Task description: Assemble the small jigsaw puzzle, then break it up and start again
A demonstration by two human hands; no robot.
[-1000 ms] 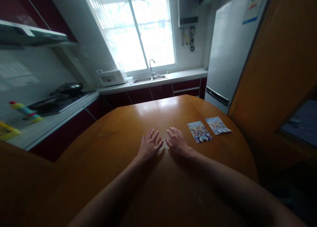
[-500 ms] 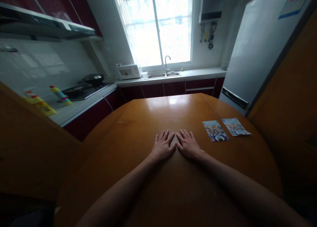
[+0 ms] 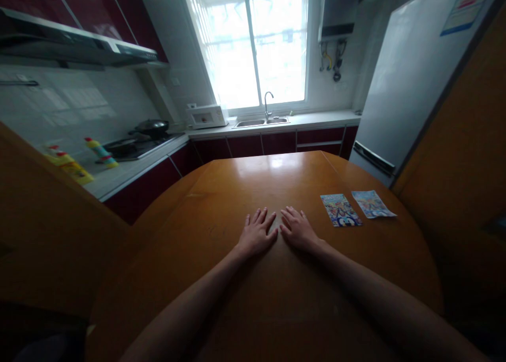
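The left hand (image 3: 258,233) and right hand (image 3: 298,229) are rested on the table (image 3: 221,188), apart, fingers spread, nothing gripped, apparently for support; the vivid sheet (image 3: 340,210) and paler sheet (image 3: 371,203) are laid rightward, unobstructed.

Daylight comes through the window (image 3: 233,56), its panes blown out to white. Just below the window, glare whitens the far part of the table (image 3: 213,209); farthest from the window, the tabletop and forearms (image 3: 190,299) sink into gloom. Left of the window, pale reflections streak the wall (image 3: 85,98) and the bottles (image 3: 75,169) look smeared. Right of the window, the fridge (image 3: 411,77) slants, stretched.
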